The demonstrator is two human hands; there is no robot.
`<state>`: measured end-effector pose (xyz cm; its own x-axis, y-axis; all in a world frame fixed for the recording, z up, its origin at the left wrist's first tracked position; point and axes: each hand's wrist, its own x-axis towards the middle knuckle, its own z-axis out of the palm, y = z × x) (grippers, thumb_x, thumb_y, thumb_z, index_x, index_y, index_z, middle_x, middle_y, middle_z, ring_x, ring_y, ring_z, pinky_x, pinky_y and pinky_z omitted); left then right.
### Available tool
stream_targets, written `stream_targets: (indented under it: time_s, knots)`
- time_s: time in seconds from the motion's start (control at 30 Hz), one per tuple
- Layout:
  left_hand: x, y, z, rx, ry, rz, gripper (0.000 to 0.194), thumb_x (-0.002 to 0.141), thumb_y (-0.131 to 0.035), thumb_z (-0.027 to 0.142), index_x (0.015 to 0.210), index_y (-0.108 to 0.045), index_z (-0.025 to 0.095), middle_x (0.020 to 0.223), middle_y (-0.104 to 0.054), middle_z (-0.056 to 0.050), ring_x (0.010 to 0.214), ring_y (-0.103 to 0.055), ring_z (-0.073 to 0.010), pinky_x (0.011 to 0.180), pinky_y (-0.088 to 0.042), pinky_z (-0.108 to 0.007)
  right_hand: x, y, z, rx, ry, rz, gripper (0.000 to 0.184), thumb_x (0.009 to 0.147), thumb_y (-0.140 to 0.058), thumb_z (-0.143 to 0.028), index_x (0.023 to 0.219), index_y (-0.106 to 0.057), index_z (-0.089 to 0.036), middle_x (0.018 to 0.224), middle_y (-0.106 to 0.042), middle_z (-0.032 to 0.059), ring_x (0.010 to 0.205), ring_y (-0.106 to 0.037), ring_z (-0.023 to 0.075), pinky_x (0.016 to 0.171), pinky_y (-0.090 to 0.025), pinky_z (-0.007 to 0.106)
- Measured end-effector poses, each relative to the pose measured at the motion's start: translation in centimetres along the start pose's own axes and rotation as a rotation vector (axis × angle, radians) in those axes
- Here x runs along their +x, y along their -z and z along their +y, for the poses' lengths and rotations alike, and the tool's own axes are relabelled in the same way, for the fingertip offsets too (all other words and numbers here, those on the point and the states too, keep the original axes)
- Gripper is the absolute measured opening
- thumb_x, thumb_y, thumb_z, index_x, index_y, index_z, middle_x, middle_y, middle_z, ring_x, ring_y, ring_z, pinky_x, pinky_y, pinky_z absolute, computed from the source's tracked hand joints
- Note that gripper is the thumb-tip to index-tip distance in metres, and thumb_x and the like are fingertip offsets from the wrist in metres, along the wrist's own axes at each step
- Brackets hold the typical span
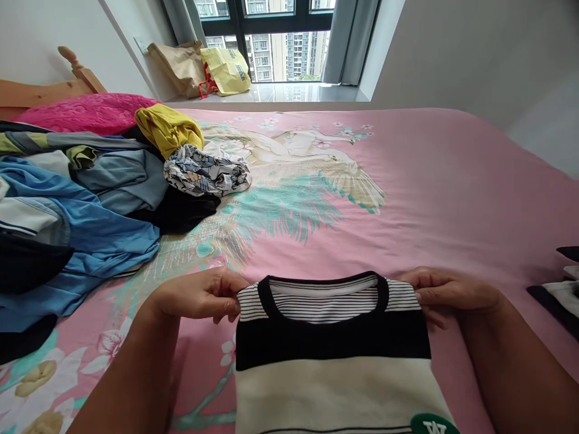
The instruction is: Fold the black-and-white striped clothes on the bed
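A folded striped shirt (pixel 332 361) with a black collar, a black band and a cream lower part lies on the pink bedsheet (pixel 452 199) in front of me. My left hand (pixel 199 294) pinches its left shoulder corner, fingers closed on the fabric. At the opposite shoulder corner my right hand (pixel 446 290) grips the cloth the same way. A green badge (pixel 432 425) shows at the shirt's lower right.
A heap of loose clothes (pixel 90 199) covers the bed's left side: blue, grey, black, yellow and a patterned piece (pixel 205 172). A pink pillow (pixel 85 111) lies behind it. Paper and yellow bags (pixel 203 69) stand on the window ledge. Folded dark garments (pixel 558 295) sit at the right edge.
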<state>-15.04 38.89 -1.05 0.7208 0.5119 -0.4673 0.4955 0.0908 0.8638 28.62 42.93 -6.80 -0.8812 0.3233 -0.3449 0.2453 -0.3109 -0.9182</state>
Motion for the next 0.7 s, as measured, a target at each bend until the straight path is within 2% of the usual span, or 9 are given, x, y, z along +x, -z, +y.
stream_targets:
  time_s: [0.1, 0.37, 0.5, 0.7]
  knots:
    - [-0.1, -0.1, 0.2, 0.049, 0.095, 0.037, 0.01, 0.068, -0.051, 0.019, 0.071, -0.059, 0.014, 0.064, -0.053, 0.0, 0.057, -0.049, -0.0105, 0.05, -0.039, -0.018, 0.0, 0.1, 0.0, -0.001, -0.028, 0.012, 0.03, 0.087, -0.053, -0.041, 0.08, -0.056, -0.012, 0.045, -0.047, -0.0043, 0.039, -0.043, 0.0067, 0.044, -0.035, 0.019]
    - [0.1, -0.4, 0.6, 0.239, 0.127, 0.112, 0.007, 0.065, -0.044, 0.016, 0.064, -0.051, 0.014, 0.06, -0.038, 0.003, 0.055, -0.035, -0.0081, 0.051, -0.026, -0.019, -0.1, 0.2, -0.2, -0.06, -0.088, 0.06, 0.031, 0.087, -0.052, -0.041, 0.083, -0.058, -0.011, 0.047, -0.046, -0.0041, 0.038, -0.036, 0.0045, 0.041, -0.027, 0.018]
    - [0.5, -0.1, -0.3, 0.208, 0.164, 0.123, 0.01, 0.066, -0.044, 0.016, 0.067, -0.054, 0.014, 0.063, -0.045, 0.002, 0.058, -0.04, -0.0099, 0.052, -0.029, -0.019, 0.2, 0.2, -0.2, -0.074, -0.096, 0.068, 0.033, 0.088, -0.049, -0.042, 0.08, -0.057, -0.011, 0.045, -0.046, -0.0038, 0.039, -0.036, 0.0047, 0.042, -0.028, 0.018]
    - [0.8, 0.1, -1.1, -0.028, 0.114, 0.018, 0.019, 0.076, -0.053, 0.028, 0.085, -0.06, 0.013, 0.076, -0.055, -0.001, 0.068, -0.047, -0.0124, 0.059, -0.035, -0.018, 0.5, 0.2, -0.1, -0.081, -0.109, 0.102, 0.037, 0.087, -0.05, -0.047, 0.091, -0.056, -0.011, 0.051, -0.053, -0.0021, 0.041, -0.045, 0.0066, 0.043, -0.036, 0.018]
